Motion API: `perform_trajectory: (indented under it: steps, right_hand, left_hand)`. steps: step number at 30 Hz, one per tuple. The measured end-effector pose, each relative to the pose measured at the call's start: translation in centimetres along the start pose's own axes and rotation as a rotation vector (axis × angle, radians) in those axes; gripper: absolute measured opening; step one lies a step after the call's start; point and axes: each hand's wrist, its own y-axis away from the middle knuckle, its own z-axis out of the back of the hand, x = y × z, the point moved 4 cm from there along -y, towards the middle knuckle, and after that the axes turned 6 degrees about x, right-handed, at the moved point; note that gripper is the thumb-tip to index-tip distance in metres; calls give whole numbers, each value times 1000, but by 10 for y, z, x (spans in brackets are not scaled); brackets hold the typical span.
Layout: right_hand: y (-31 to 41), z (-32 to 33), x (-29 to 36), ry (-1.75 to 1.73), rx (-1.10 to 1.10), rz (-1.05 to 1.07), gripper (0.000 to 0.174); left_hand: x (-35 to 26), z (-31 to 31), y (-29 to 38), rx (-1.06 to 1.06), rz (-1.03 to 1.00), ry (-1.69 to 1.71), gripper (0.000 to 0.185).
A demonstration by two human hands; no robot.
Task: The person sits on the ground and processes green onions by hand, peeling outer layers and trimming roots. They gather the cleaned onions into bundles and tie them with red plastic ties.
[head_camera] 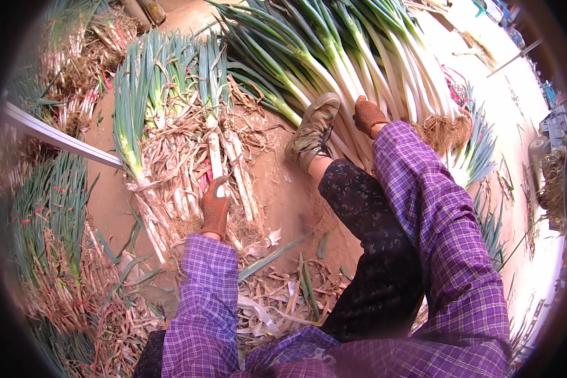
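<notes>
My left hand (215, 210), in an orange-brown work glove, grips the white lower stalk of an unpeeled green onion (213, 146). That stalk lies in a pile of long green onions (177, 156) with dry brown husks and rooty ends. My right hand (369, 115), gloved the same way, rests on a heap of cleaned green onions (345, 61) with white shanks and green tops. Whether its fingers close around a stalk is hard to see. Beside it, my shoe (314, 125) lies against the same heap.
More unpeeled bundles (52, 208) lie at the left, some with red ties. A pale strip (66, 134) juts in from the left edge. Dry husks and leaf scraps (283, 297) litter the dirt floor (293, 198). Beyond my right arm are more green onion tops (479, 141).
</notes>
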Motion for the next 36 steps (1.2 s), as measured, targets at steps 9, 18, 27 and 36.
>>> perform_trajectory:
  steps: [9,18,27,36]
  right_hand:
    - [105,47,76,-71,-59,392,29]
    - [209,-28,229,-919,351,339,75]
    - [259,-125,288,-1723,697,212,57]
    - [293,-119,275,-1625,652,189,25]
  left_hand:
    - [26,27,202,-167,-97,139,45]
    - [34,49,316,-55,14,233,29]
    - [82,66,363,-72,110,-264,47]
    - [85,36,267,-50,276,518,43]
